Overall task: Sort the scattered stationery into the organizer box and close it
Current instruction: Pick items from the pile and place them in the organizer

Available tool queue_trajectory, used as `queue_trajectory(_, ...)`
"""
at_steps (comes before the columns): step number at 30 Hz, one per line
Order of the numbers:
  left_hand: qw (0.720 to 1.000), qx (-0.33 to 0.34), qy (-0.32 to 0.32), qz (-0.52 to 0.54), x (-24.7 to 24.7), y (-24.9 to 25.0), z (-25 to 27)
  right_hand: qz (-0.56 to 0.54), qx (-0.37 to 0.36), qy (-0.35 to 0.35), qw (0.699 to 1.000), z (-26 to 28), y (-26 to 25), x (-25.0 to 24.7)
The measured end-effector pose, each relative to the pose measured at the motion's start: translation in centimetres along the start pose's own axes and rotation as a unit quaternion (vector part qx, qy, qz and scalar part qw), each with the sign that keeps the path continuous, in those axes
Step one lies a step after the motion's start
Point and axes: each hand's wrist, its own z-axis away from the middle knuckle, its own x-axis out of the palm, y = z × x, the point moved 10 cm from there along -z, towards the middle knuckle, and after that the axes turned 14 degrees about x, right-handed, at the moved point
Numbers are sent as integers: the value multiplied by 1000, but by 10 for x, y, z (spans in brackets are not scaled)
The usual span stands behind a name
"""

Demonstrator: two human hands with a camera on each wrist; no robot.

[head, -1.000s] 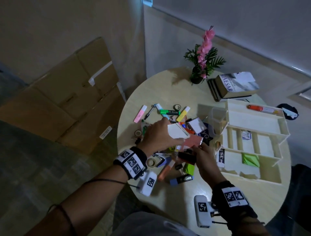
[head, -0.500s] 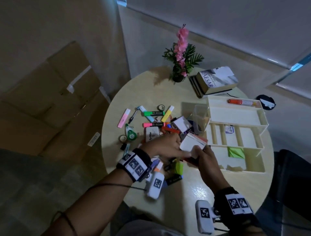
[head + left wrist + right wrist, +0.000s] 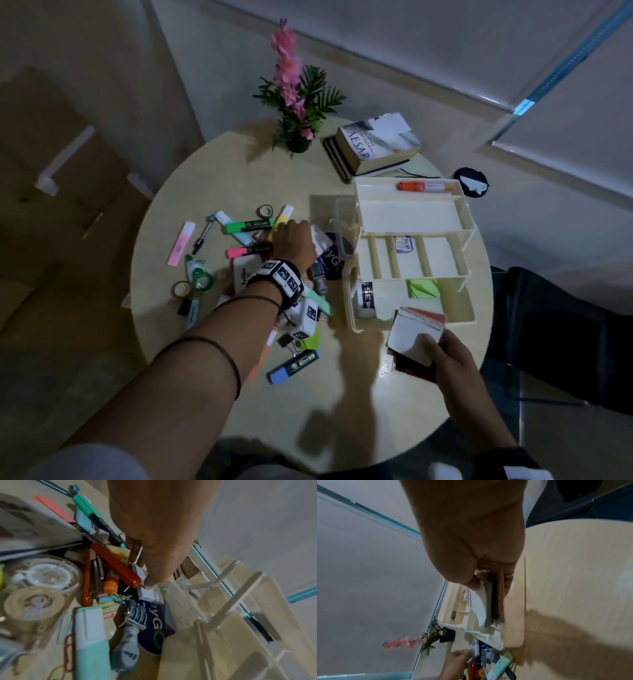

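Sorting in progress; catalogue, largest item first.

Bearing everything: round table (image 3: 191, 387), pale wood.

Standing open at 3 o'clock on the table: organizer box (image 3: 352, 308), cream, tiers fanned out; orange glue stick (image 3: 424, 187) lying in the top tray at 1 o'clock, green sticky notes (image 3: 423, 287) and a labelled eraser (image 3: 367, 294) lying in the bottom tray.

Lying scattered from 9 o'clock to centre: stationery pile (image 3: 239, 260), including pink, green and blue highlighters, tape rolls, binder clips, paper clips, an orange stapler (image 3: 115, 563).

Carrying toward the box from 5 o'clock: right hand (image 3: 455, 363), thumb on top and fingers beneath, clamped on a stack of note pads (image 3: 416, 334); stack hovering over the near rim of the bottom tray, not yet set down.

Reaching into the pile at centre: left hand (image 3: 294, 243), fingertips (image 3: 150, 584) curling onto a small white pad (image 3: 149, 593) beside the stapler; pinching or merely touching, cannot tell.

Step in hand, judging by position: depositing the note pads in the bottom tray while picking the next item.

Calling next for: lowering the stack flat into the free space at 4 o'clock of the tray, clearing the eraser and green notes, releasing; then lifting the white pad clear without dragging the stapler or loose clips along.
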Motion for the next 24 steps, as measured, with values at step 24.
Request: queue_trajectory(24,783,-131,17,608,-19,100,142,-21,20,-98,995,-67,-16,-35)
